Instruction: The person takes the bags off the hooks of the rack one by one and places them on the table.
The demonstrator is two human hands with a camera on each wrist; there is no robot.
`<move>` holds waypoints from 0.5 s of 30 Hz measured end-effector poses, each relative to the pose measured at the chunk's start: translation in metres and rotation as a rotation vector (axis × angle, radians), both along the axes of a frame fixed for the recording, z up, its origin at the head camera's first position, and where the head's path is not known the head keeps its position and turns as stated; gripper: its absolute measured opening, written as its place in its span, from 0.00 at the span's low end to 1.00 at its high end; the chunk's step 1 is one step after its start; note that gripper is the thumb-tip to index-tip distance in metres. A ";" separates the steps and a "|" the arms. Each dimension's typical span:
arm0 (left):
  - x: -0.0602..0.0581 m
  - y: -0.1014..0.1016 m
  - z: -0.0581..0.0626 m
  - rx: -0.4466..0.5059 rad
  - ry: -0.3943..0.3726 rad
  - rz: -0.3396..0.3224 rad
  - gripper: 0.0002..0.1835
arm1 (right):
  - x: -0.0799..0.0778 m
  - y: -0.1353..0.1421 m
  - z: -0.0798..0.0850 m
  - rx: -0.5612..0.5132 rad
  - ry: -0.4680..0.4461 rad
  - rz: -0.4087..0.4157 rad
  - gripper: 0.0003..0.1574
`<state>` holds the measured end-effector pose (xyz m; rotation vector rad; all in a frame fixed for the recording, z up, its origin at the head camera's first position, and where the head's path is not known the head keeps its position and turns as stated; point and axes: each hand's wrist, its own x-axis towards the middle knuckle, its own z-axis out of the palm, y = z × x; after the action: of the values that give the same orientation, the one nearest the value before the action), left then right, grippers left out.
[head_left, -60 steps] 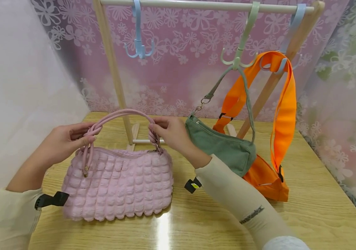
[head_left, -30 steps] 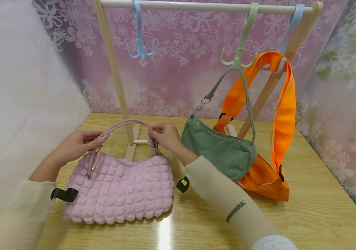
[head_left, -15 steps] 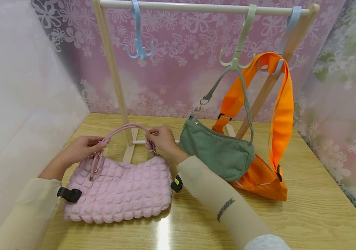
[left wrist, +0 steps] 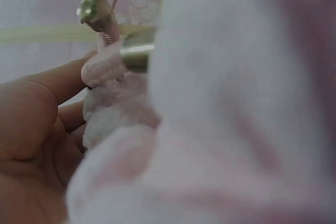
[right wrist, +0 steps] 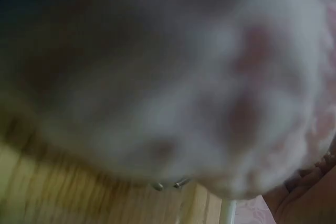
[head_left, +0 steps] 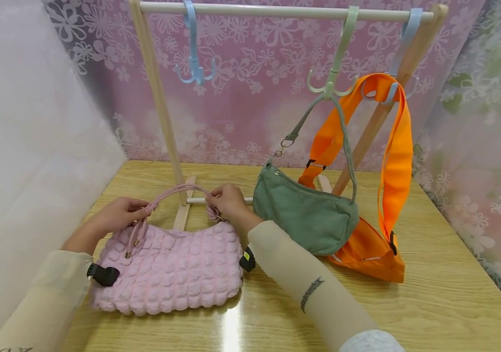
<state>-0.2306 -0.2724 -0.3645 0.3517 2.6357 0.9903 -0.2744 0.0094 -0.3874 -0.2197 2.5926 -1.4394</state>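
From my feed, L hand (head_left: 120, 215) pinches the pink bag's (head_left: 175, 269) handle (head_left: 185, 186) at its knotted end, thumb vs. fingers; R hand (head_left: 229, 201) pinches the opp. end. Bag's on the table (head_left: 435, 274), in front of the rack (head_left: 161, 105). Uneven pull could prob. loosen the knot; a wide R swing might bump the green bag (head_left: 305, 215) close by.

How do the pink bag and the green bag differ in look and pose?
The pink bag has a bubbled surface; the green bag is ribbed. The left hand and right hand hold the pink bag by its pink strap, while the green bag hangs by its green strap from a green hook. The green bag tilts; the pink bag is nearer level. Both straps match their bags in colour.
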 end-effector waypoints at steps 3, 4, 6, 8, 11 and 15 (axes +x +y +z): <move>0.000 0.002 -0.002 -0.012 -0.006 -0.003 0.32 | -0.001 0.000 -0.001 0.132 0.058 0.019 0.13; 0.000 0.002 -0.003 -0.015 -0.009 -0.006 0.31 | -0.001 0.000 -0.002 0.174 0.074 0.025 0.12; 0.000 0.002 -0.004 -0.026 -0.011 -0.008 0.30 | -0.001 -0.001 -0.003 0.238 0.098 0.036 0.12; -0.001 0.002 -0.006 -0.037 -0.013 -0.011 0.29 | -0.001 -0.001 -0.005 0.288 0.114 0.038 0.12; -0.002 0.002 -0.009 -0.059 -0.010 -0.020 0.27 | 0.000 -0.001 -0.008 0.343 0.127 0.042 0.11; -0.003 0.003 -0.011 -0.081 -0.018 -0.025 0.25 | 0.001 -0.003 -0.009 0.397 0.122 0.067 0.11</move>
<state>-0.2333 -0.2697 -0.3758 0.3542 2.6389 0.8722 -0.2739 0.0063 -0.3967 -0.3439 2.8670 -0.8883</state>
